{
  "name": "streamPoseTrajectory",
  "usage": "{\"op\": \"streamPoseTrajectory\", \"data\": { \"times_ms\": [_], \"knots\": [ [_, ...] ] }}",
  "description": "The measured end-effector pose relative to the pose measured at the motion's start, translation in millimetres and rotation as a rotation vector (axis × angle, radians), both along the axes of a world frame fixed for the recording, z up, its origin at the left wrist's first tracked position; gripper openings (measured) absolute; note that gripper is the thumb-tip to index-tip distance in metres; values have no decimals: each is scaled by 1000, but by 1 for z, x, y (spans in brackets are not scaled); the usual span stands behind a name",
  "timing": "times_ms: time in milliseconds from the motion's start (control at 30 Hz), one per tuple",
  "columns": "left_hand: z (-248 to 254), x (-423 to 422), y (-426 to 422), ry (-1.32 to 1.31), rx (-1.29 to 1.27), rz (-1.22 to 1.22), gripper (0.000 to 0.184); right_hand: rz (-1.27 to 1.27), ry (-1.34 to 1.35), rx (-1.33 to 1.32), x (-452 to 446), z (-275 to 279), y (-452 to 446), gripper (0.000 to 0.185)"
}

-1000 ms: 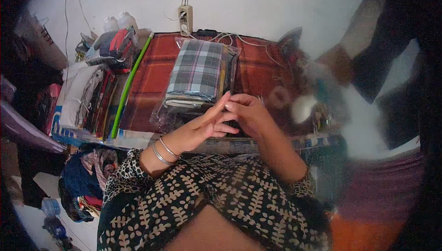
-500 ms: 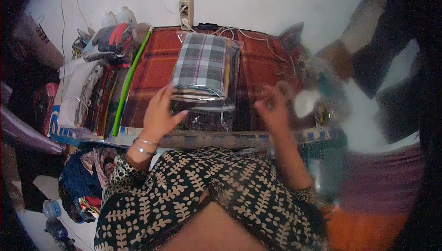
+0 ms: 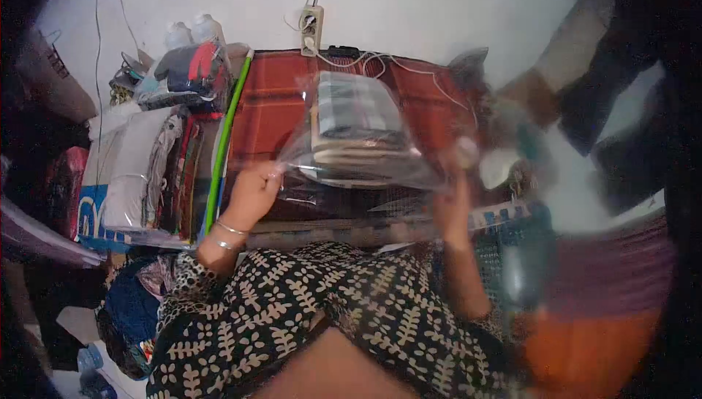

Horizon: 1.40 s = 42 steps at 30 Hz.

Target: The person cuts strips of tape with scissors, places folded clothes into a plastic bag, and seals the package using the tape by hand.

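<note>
The green stick (image 3: 230, 132) lies on the bench (image 3: 344, 234), running from the back edge to near the front edge. Left and right are the person's own.

Right of the green stick, well apart from it, is the clear plastic bag (image 3: 413, 172) with folded checked cloth (image 3: 358, 106) inside. The left hand (image 3: 256, 188), just right of the stick's front end, is closed on the bag's near left corner. The right hand (image 3: 452, 209), farther from the stick, is at the bag's opposite near corner; motion blur prevents me from telling whether its fingers are closed.

Clearance: a strip of red plaid cloth (image 3: 270, 99) is exposed between stick and bag. Left of the stick, bundled textiles (image 3: 139, 168) stand close beside it, limiting side room. Beyond the stick's far end, to the right, the power strip (image 3: 311, 31) hangs at the wall, with its white cord (image 3: 409, 68) trailing along the back edge.

Limited visibility: glare and blur on the film obscure the lower layers of cloth; from here I cannot confirm full contact with the bench. Far right of the stick, a pale round object (image 3: 497, 171) is too hazy to identify.
</note>
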<state>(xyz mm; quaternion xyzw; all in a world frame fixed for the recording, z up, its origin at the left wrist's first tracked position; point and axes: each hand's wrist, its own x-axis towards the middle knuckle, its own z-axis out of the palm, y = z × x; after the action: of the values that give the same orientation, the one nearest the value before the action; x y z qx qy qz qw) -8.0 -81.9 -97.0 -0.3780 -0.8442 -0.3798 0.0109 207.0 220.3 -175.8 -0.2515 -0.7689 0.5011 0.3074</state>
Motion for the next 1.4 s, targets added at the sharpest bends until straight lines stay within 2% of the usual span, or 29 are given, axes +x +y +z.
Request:
{"op": "streamPoseTrajectory", "data": {
  "times_ms": [33, 100, 133, 167, 200, 233, 300, 367, 500, 567, 600, 667, 800, 867, 900, 967, 1000, 1067, 1200, 1267, 1333, 1400],
  "knots": [
    [13, -7, 2, -3, 7, -36, 19, -39, 85, 86, 6, 27, 8, 70],
    [78, 3, 23, -62, 102, -34, 31, -101, 208, 160, 12, 87, 17, 69],
    [83, -19, 28, -75, 148, -102, 36, -127, 252, 151, 13, 112, 20, 68],
    [113, -16, 39, -132, 171, -95, 38, -138, 259, 155, 10, 138, 24, 68],
    [151, -24, 52, -78, 79, -85, 43, -112, 188, 121, 7, 165, 29, 65],
    [156, -35, 57, -40, 67, -66, 45, -72, 106, 80, 2, 181, 34, 63],
    [167, -50, 61, 5, 72, -53, 48, -61, 60, 162, -10, 196, 47, 60],
    [190, -55, 62, 88, -127, -88, 42, -29, -41, 314, -19, 216, 58, 55],
    [221, -66, 72, 277, -300, 27, 41, -33, -132, 529, -42, 254, 70, 55],
    [237, -70, 76, 309, -555, 124, 36, 2, -377, 531, -54, 270, 69, 55],
    [238, -79, 75, 314, -550, 132, 36, 5, -369, 538, -58, 274, 67, 55],
    [235, -99, 69, 567, -472, -118, 33, 57, -528, 719, -63, 285, 64, 57],
    [257, -72, 66, 413, -508, -230, 31, 67, -533, 797, -77, 286, 59, 58],
    [265, -80, 64, 399, -680, -322, 33, 65, -503, 928, -85, 286, 60, 60],
    [268, -89, 62, 399, -680, -325, 33, 64, -505, 927, -87, 288, 61, 60],
    [266, -107, 54, 304, -710, -132, 29, 77, -522, 873, -89, 288, 59, 60],
    [267, -108, 55, 301, -707, -133, 29, 78, -525, 876, -88, 289, 57, 60],
    [271, -109, 55, 262, -664, -80, 24, 66, -368, 854, -87, 293, 56, 59],
    [269, -126, 59, 334, -559, 22, 28, 79, -304, 731, -93, 301, 57, 59],
    [258, -109, 60, 1042, -59, 170, 28, 36, -258, 711, -92, 301, 46, 60],
    [246, -43, 61, 818, 70, -171, 29, 32, -274, 677, -93, 301, 49, 60],
    [234, -8, 66, 948, -146, -510, 32, 31, -303, 639, -94, 297, 56, 61]
  ]
}}
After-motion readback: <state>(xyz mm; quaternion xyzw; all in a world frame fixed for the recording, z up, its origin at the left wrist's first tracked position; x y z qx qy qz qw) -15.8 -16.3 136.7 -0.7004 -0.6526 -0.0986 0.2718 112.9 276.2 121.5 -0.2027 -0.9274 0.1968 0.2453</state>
